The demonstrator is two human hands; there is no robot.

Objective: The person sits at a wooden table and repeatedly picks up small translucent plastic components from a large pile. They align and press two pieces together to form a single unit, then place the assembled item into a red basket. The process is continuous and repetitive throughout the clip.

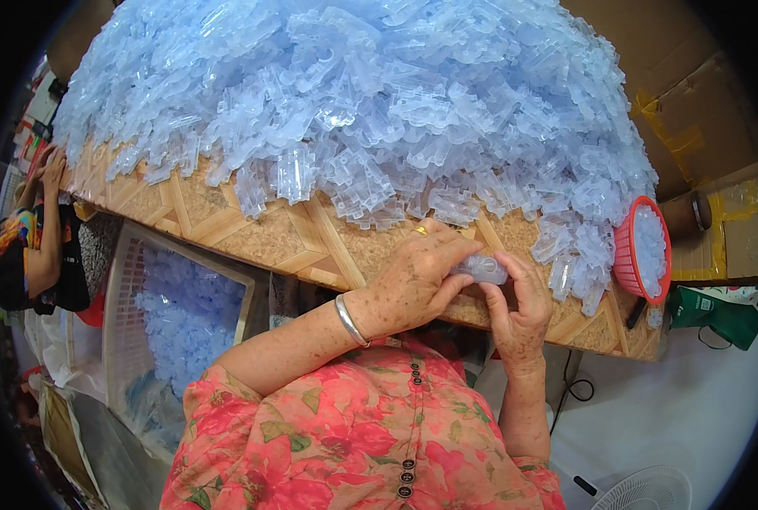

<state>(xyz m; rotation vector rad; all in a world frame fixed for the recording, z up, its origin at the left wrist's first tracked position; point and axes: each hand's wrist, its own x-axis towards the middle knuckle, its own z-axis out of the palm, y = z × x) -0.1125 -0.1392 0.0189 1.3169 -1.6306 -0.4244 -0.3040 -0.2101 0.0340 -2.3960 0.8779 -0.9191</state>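
Between my two hands, just above the table's near edge, is a small clear plastic part (483, 269), rounded and bluish. My left hand (417, 276) is closed, its thumb and fingers pinching the left end of the part. At the other end, the fingertips and thumb of my right hand (522, 310) grip it from the right. A big heap of similar clear plastic parts (379, 93) covers most of the table beyond my hands. Single parts, such as a clear plastic part (295, 174) at the heap's front, lie close by.
The wood-patterned table (200, 204) has a curved-looking near edge. A red basket (625, 255) of small pieces tilts at the right. Left, below the table, stands a white crate (122, 314) with more parts. A person (34, 246) works far left; a fan (651, 491) is lower right.
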